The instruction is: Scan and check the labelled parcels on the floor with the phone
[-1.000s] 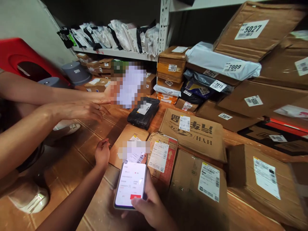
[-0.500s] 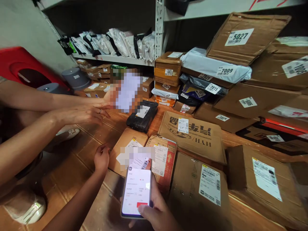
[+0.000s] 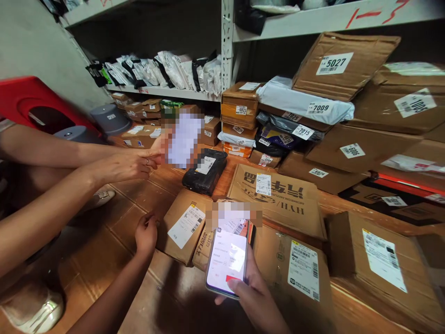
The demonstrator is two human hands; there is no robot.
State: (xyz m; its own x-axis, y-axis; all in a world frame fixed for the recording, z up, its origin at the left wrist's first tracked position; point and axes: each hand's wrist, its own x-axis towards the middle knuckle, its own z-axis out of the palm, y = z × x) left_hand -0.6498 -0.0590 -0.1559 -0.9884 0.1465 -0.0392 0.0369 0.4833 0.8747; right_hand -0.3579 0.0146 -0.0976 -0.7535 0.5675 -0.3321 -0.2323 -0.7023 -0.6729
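My right hand (image 3: 252,287) grips a smartphone (image 3: 227,264) with a lit screen, its thumb over a red button low on the display. Pixelation blurs the phone's upper part. The phone is held above a reddish-brown carton partly hidden behind it. Beside a small brown box (image 3: 170,213) with a white label, my left hand (image 3: 146,234) hangs with its fingers curled and nothing visible in them. A black-wrapped parcel (image 3: 205,178) lies beyond that box. Close to my right hand stands a larger labelled carton (image 3: 278,260), with a flat printed carton (image 3: 299,199) behind it.
At the left, a co-worker's hands (image 3: 128,164) are at a pixelated, pale-faced object (image 3: 184,139). Numbered parcels are stacked at right, including a box marked 5027 (image 3: 344,65). Another carton (image 3: 375,255) sits at front right. Shelves hold bagged parcels (image 3: 167,69); a red chair (image 3: 28,93) stands at left.
My right hand has carried the smartphone to the right and slightly up, uncovering the small brown box's label. My left hand stays beside that box. The view has tilted up slightly.
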